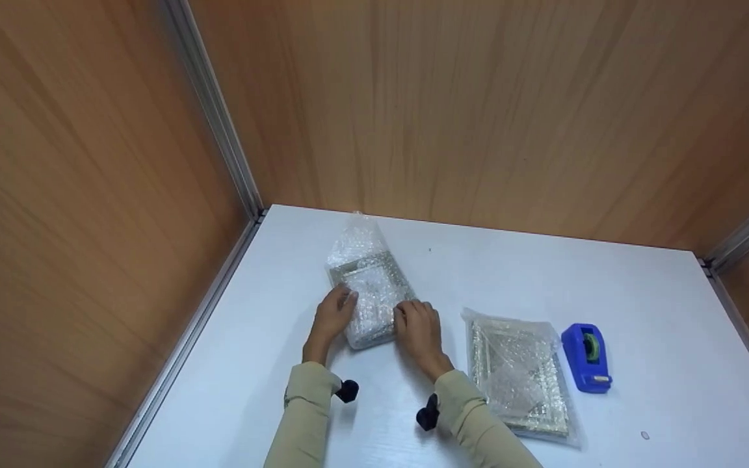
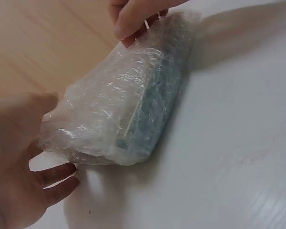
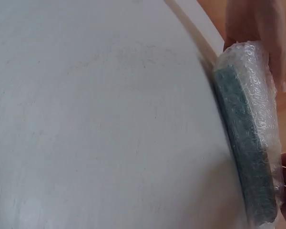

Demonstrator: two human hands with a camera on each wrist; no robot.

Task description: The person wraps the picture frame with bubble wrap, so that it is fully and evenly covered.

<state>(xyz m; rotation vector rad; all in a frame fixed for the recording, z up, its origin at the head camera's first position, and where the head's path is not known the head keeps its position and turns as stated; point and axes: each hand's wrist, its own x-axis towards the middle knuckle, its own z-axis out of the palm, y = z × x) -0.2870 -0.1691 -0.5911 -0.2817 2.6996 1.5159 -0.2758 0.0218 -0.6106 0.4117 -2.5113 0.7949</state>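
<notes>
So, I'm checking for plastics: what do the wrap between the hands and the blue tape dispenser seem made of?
The wrap looks like clear, glossy plastic bubble film, from its bumps and glints. The tape dispenser is probably smooth plastic, given its even blue body.

Wrap (image 1: 356,242): clear, bubble-patterned; frame (image 1: 397,274) within: gold-toned, blue-green sides. Dispenser (image 1: 588,376): blue; its tape roll (image 1: 592,348): green. Table (image 1: 517,270): white; wall (image 1: 478,117): brown, wood-grained; sleeves (image 1: 305,419): beige.
</notes>
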